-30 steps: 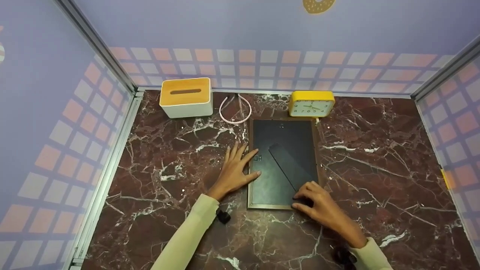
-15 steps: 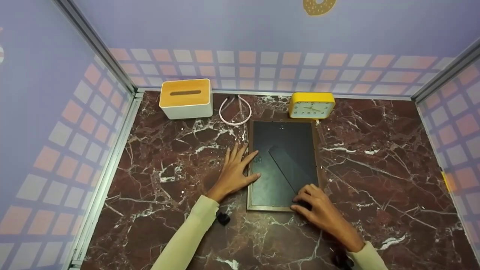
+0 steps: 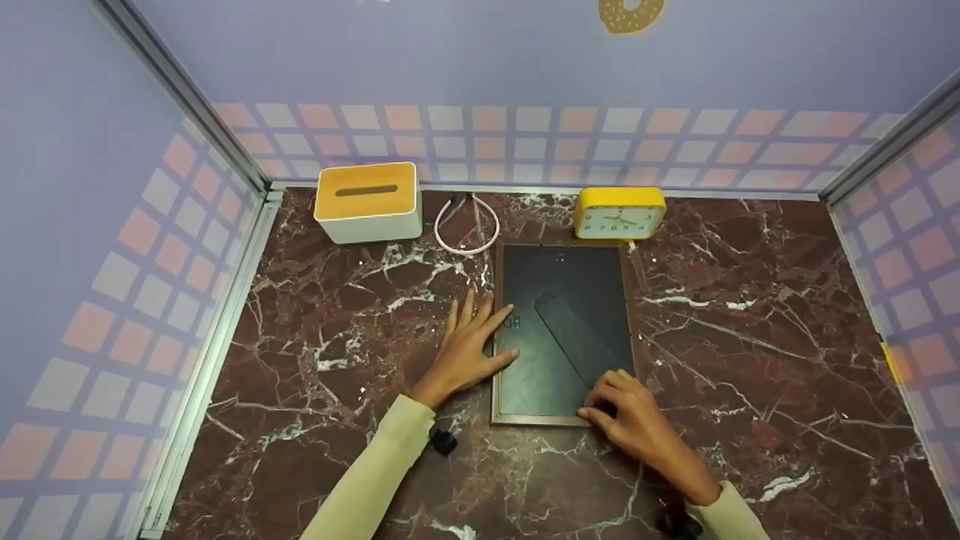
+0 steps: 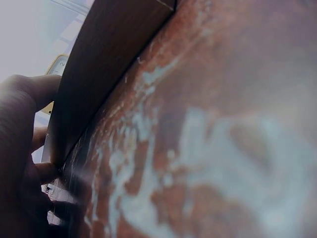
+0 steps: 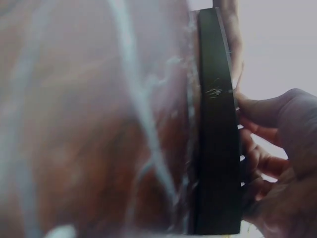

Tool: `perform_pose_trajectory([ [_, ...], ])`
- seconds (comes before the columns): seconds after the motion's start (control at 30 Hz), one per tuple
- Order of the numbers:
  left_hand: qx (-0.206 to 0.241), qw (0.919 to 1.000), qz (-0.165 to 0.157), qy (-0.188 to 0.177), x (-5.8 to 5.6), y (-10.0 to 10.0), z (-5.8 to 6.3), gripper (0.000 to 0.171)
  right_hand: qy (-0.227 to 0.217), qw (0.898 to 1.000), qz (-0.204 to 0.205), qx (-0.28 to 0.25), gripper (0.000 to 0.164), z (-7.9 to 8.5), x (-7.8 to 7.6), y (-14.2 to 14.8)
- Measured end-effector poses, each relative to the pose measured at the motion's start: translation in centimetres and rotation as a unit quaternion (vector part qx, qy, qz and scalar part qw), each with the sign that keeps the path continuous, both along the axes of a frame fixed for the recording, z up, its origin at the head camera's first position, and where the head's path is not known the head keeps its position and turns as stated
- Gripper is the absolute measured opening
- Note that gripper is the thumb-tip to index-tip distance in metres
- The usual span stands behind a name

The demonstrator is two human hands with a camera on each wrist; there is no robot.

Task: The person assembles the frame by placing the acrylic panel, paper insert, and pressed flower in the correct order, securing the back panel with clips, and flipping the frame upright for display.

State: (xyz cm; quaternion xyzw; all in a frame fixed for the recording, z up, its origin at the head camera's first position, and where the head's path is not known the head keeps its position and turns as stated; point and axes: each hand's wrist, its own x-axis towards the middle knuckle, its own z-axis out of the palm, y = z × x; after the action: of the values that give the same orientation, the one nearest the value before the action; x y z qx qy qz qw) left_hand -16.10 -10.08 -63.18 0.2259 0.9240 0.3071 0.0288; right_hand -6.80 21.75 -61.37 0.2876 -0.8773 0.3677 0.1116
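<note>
A picture frame (image 3: 555, 337) lies with its black back facing up, brown edges around it. Slanting across the back is its dark stand (image 3: 574, 334), whose lower end reaches the lower right corner. My right hand (image 3: 637, 420) is at that end, fingers curled and thumb close to the fingertips, pinching the stand; the exact contact is hidden under the fingers. My left hand (image 3: 469, 349) rests flat at the frame's left edge, fingers spread, with thumb and forefinger tips on the back. In the right wrist view the frame's dark side edge (image 5: 218, 129) stands beside the curled fingers.
A white tissue box (image 3: 367, 206) with a wooden lid stands at the back left. Beside it lies a pale pink headband (image 3: 466, 251). A yellow clock (image 3: 621, 213) stands just behind the frame. Patterned walls enclose the marbled table (image 3: 750, 375).
The head view has tilted slightly. My right thumb sits a touch higher against the frame's lower edge; my left hand and the frame stay in place.
</note>
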Motion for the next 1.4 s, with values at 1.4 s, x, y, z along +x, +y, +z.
perform_pose_trajectory([
  [1.4,-0.001,1.0000,0.003,-0.002,-0.1,-0.1,0.0,0.083,-0.014,0.991,0.042,-0.128,0.014,2.9,-3.3,3.0],
])
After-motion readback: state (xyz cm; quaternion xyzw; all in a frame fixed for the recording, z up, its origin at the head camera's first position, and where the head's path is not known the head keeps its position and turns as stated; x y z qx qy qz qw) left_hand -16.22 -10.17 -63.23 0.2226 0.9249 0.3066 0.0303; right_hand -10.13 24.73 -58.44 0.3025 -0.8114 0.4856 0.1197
